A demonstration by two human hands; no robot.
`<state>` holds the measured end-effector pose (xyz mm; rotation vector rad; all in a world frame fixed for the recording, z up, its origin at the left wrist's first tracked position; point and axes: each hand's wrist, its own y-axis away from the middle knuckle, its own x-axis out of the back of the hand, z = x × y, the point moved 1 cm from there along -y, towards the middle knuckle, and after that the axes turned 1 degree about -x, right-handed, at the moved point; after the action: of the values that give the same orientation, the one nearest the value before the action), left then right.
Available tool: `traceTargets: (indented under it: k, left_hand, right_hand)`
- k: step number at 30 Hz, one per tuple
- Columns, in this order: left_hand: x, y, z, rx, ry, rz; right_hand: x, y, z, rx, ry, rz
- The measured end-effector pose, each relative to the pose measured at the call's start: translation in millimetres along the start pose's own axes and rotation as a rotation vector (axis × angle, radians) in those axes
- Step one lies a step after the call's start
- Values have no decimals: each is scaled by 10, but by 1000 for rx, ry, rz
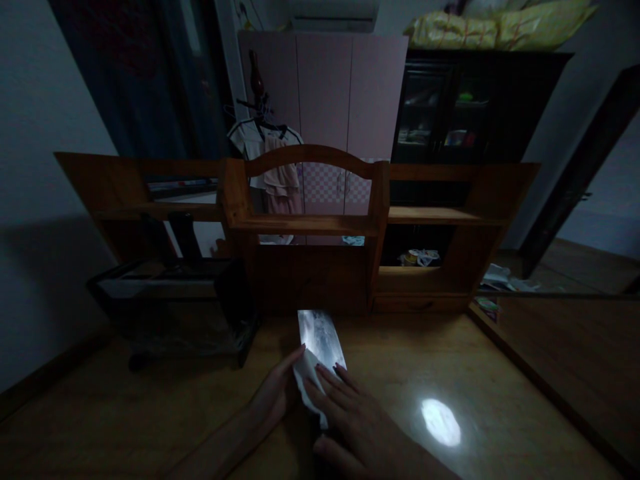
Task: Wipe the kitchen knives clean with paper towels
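Observation:
A cleaver [325, 337] with a broad shiny blade is held low over the wooden desk, its blade pointing away from me. White cloth or paper [311, 387] lies folded over the lower left part of the blade. My left hand [275, 397] grips the cleaver from the left, a fingertip at the blade's edge beside the white sheet. Across the sheet and lower blade lie the fingers of my right hand [347, 407], pressing the sheet against the metal. A dark part, perhaps the handle, shows below the sheet, mostly hidden by my right hand.
On the desk [400, 360], a dark knife block [175, 313] with black handles stands to the left. A wooden shelf unit [310, 223] runs along the back edge, small items in its right compartment. A bright light spot [440, 421] shows at right. Wardrobe [325, 93] and cabinet stand behind.

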<state>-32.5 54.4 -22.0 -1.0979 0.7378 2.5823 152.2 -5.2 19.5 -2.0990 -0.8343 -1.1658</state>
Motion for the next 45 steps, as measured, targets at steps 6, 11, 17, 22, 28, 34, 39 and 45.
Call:
traceTargets:
  k: [6,11,17,22,28,34,39,45]
  left_hand:
    - [69,-33,-2,-86,-55,108]
    - [128,-13,-13,-246,-136,51]
    - [34,5,24,-224,-79,-27]
    - [-40,3,46,-127,-47,-131]
    - [-80,83,59,-118,-77,-59]
    - [49,50,20,-180,-111,68]
    - [32,7,22,-66,-29,-50]
    - [-13,-18,49,-92,31,-128]
  right_hand:
    - [161,45,-72,44,-118,-41]
    - [237,75,-41,78,-141,13]
    - [212,115,73,53,-1,49]
    - [157,146,143,-30,136,92]
    - [177,113,-9,67,89,15]
    - [237,89,-99,78,-71,-7]
    - [264,100,-24,86,-70,20]
    - [250,155,115,59,73,123]
